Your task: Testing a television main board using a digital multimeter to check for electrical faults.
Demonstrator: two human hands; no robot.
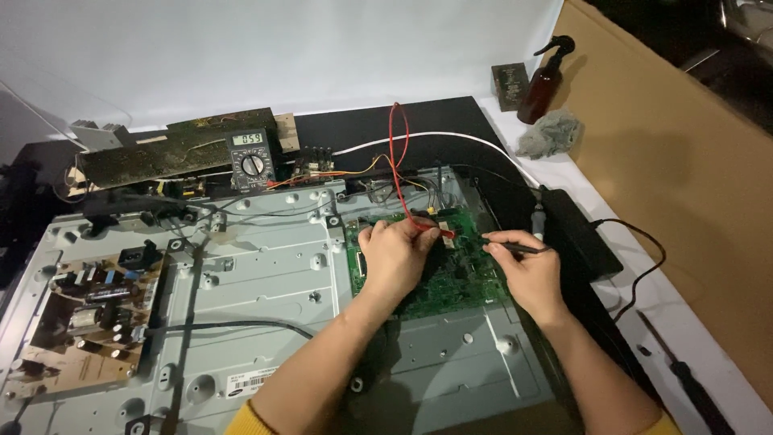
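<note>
A green circuit board (459, 278) is mounted on the grey metal back panel (266, 274) of a flat screen. My left hand (394, 254) rests on the board and holds a red test probe (435, 231) with its tip on the board. My right hand (527, 270) grips a black test probe (523, 248) pointed left at the same area. A red lead (396, 153) runs from the probe back toward a dark multimeter (251, 159) with a lit display, propped at the panel's far edge.
A brown power board (84, 322) sits at the panel's left. An old long circuit board (173, 149) lies behind the meter. A black power brick (580, 234), a brown spray bottle (541, 84), a grey rag (549, 133) and a screwdriver (684, 374) lie to the right, beside cardboard (684, 161).
</note>
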